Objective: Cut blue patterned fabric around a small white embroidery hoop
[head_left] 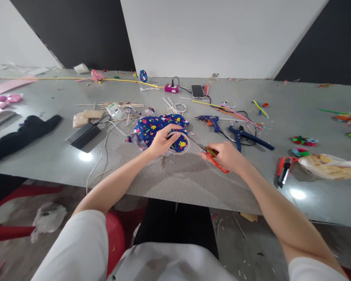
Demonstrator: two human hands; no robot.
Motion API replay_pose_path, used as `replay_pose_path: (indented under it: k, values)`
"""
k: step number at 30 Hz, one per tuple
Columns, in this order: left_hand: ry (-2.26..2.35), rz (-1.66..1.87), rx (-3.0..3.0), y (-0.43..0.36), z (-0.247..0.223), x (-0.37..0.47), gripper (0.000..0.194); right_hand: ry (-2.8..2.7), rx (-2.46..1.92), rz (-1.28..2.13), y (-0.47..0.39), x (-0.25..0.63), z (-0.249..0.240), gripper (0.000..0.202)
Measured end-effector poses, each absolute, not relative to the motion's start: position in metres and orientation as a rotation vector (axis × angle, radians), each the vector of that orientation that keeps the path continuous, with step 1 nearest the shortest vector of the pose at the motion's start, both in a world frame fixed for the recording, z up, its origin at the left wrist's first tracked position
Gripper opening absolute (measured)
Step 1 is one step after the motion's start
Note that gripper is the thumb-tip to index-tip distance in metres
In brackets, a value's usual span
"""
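My left hand (163, 141) is closed on a pale round ring (188, 146), with the thumb lying across its upper left rim. Dark blue patterned fabric (146, 127) lies under that hand and spreads to the left; some of it shows inside the ring. My right hand (226, 153) grips scissors (218, 164) with orange handles. Their blades point left to the ring's right edge. Whether the blades are parted, or touch the fabric, I cannot tell.
Beyond the fabric lies another white ring (179, 107). A blue glue gun (210, 120) and dark blue pliers-like tool (248, 136) lie right. A red-and-black box cutter (285, 171) is near the front right. A black adapter (86, 133) with cords lies left.
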State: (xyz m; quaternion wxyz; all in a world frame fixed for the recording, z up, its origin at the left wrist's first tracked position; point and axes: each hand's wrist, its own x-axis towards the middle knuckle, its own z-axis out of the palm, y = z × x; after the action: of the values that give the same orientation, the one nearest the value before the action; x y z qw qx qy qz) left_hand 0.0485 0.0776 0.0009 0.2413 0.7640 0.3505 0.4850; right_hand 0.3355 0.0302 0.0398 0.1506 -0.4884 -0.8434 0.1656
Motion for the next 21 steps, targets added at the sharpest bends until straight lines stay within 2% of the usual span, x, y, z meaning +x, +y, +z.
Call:
replay_pose_path:
  k: [21]
  values:
    - [0.730,1.129,2.126,0.079,0.006,0.047,0.030,-2.581,-1.455,0.360,0.032,0.337,0.050,0.048]
